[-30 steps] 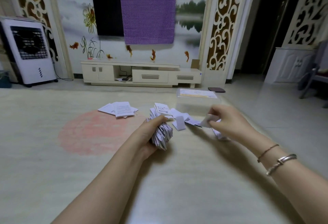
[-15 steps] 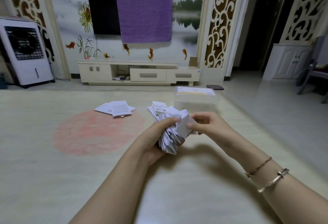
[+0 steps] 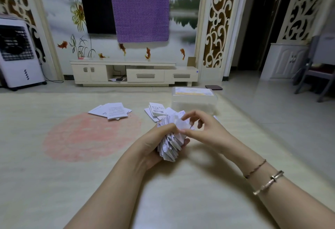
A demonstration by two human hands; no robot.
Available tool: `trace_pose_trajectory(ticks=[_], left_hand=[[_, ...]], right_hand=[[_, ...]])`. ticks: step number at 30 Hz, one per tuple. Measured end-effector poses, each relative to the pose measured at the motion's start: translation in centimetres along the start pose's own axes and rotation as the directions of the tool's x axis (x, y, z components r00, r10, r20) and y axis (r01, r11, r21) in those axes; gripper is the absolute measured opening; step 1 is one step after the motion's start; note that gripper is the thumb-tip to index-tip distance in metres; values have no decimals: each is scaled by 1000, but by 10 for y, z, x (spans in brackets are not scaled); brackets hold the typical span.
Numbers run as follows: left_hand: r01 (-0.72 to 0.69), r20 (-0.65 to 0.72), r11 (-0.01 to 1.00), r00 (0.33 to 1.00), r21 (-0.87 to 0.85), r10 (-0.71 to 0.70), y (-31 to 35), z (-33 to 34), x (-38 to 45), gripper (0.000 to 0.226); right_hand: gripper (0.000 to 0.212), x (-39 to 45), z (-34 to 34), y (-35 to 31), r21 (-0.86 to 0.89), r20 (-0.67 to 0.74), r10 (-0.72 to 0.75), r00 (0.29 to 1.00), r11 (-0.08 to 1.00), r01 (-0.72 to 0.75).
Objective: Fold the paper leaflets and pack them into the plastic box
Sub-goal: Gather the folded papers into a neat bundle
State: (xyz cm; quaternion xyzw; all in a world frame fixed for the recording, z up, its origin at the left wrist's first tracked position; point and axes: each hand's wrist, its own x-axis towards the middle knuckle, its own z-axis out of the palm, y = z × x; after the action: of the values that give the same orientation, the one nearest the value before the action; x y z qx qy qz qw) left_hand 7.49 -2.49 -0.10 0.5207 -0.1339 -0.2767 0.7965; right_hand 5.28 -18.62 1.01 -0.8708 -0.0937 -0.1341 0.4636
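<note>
We are gathering folded leaflets into one bundle before packing. Our left hand [image 3: 154, 145] has its fingers curled round a thick bundle of folded leaflets [image 3: 169, 144], held above the middle of the rug [image 3: 54, 183], its edges fanned out unevenly. Our right hand [image 3: 204, 131] sits against the bundle's right side, thumb and forefinger pinching a single folded leaflet [image 3: 182, 124] at the bundle's top edge, the other fingers loosely arched above it. More folded leaflets [image 3: 157, 110] lie scattered on the rug just beyond our hands, and a flatter stack of unfolded leaflets [image 3: 112, 111] rests further left, near the rim of the rug's pale red circle. The plastic box [image 3: 194, 100] stands at the far right edge of the rug, just behind the scattered pile; it appears closed, with a labelled lid on top, though we cannot tell this for certain. We judge that the step in hand is adding this one leaflet to the bundle. The next move calls for sliding it in squarely, tightening the left hand's hold so the fanned edges do not spill, and then picking up the remaining folded pieces from the rug. The box will likely need opening before anything goes in.
</note>
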Motion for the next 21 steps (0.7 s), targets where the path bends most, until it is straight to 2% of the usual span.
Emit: trace_pose_trajectory(ticks=[3,7,11,14,16,18,19,21], left_hand=[[41,-83,998,996,-37,-44,0,-2,1,37],[23,-110,995,993,-92,-33,1,-3,2,37],[28,-113,997,993,-70,-36,1,-3,1,33],[37,-154,996,987,-76,-48,4,-5,-3,31],[36,-185,993,981,-110,-56,6,-6,-4,30],[18,-209,989,977,-144,-48,7,-9,-3,32],[8,-217,988,975,-154,-41,8,-11,-2,34],[0,-223,989,974,-151,-34,8,-12,-2,37]], right_hand=[[40,2,-23,17,-237,37,9,999,972,0],[49,1,-54,45,-656,131,161,978,754,-36],[35,4,-60,59,-731,96,232,968,676,-89],[20,11,-60,67,-797,26,164,986,599,-78],[18,12,-57,71,-840,-20,108,994,538,-75],[14,9,-55,73,-816,-103,22,994,570,-97],[11,7,-54,72,-759,-166,-15,986,641,-117],[12,5,-51,63,-521,-287,-25,958,843,-134]])
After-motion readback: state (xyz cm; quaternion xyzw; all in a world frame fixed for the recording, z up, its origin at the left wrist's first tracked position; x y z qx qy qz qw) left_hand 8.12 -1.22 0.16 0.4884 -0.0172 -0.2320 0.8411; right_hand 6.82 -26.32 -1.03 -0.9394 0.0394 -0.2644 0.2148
